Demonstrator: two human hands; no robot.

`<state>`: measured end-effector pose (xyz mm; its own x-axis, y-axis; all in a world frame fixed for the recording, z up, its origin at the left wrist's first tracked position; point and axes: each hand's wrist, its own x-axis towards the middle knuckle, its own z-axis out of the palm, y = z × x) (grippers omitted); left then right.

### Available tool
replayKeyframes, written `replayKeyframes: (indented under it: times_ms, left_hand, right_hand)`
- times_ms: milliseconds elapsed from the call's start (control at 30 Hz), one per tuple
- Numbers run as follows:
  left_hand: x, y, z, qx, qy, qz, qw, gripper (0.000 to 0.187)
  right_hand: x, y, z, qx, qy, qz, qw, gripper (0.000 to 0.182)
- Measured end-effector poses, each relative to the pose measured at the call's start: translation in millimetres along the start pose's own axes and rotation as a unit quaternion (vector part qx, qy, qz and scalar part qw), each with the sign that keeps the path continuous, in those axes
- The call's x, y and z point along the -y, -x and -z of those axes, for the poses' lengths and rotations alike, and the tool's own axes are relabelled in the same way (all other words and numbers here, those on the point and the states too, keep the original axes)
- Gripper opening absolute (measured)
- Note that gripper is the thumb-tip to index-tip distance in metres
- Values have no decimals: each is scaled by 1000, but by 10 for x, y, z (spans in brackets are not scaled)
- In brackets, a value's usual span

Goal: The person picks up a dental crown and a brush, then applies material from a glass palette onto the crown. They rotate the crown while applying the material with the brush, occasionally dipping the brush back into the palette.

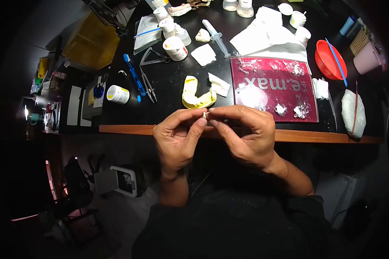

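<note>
my l hand point(176, 140) has the tiny whitish piece point(205, 115) pinched btwn thumb + index, out past the wood edge point(129, 131). r hand point(253, 138) has its fingertips right up at it; can't tell if they're clamped on it too. risk: pinch slackens or i squeeze off-centre, piece pops out + drops, maybe off the edge, or pushing from both sides chips it if it's brittle. if it flies fwd, it could hit the yellow arch model point(199, 102) just beyond. then containers: yellow-labelled jar point(118, 94) on my l, contents hidden. red bowl point(323, 64) to the r, blue stick point(336, 61) across the rim, can't make out what's inside. farther, white jar w/ red on its label point(175, 48), insides unseen; pink cup point(367, 59) far r, same.
</note>
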<state>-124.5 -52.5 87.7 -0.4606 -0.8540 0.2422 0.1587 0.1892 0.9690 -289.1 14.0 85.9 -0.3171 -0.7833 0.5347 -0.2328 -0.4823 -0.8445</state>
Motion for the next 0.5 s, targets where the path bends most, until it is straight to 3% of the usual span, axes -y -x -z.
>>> replayKeyframes:
  times_ms: [267, 367, 500]
  left_hand:
    - [18, 9, -14, -26, 31, -1, 999, 16]
    - [17, 14, -8, 12, -19, -9, 1000, 16]
    - [71, 14, -84, 46, -37, -124, 991, 16]
  right_hand:
    - [140, -6, 371, -18, 32, 24, 999, 21]
    - [255, -97, 476, 15, 65, 29, 997, 18]
    - [299, -74, 285, 83, 25, -38, 996, 13]
